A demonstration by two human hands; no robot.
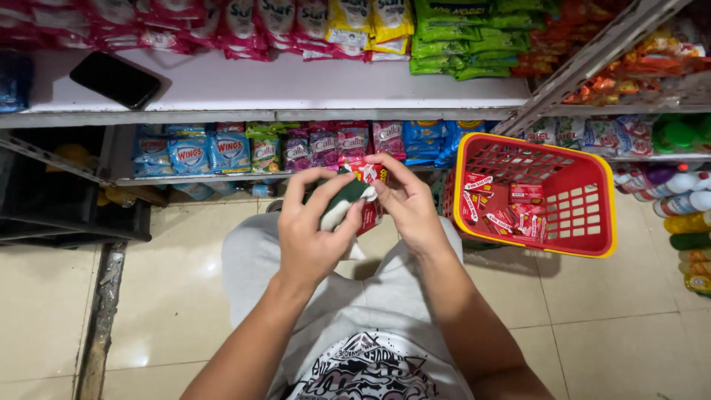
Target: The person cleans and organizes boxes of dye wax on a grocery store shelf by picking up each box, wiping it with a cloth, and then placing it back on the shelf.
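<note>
My left hand (315, 230) holds a green and white cloth (342, 201) bunched between thumb and fingers. My right hand (404, 200) grips a small red packet (368, 174), and the cloth presses against it. Both hands meet above my knees, in front of the lower shelf. To the right, a red plastic basket (585, 230) with a yellow rim lies tilted on the floor, with several more small red packets (511, 211) inside.
A white shelf (296, 89) spans the top, with a black phone (115, 79) lying on it and rows of sachets behind. The lower shelf (222, 152) holds several blue and pink packs. Bottles (685, 200) stand at far right. A black crate (52, 200) sits at left.
</note>
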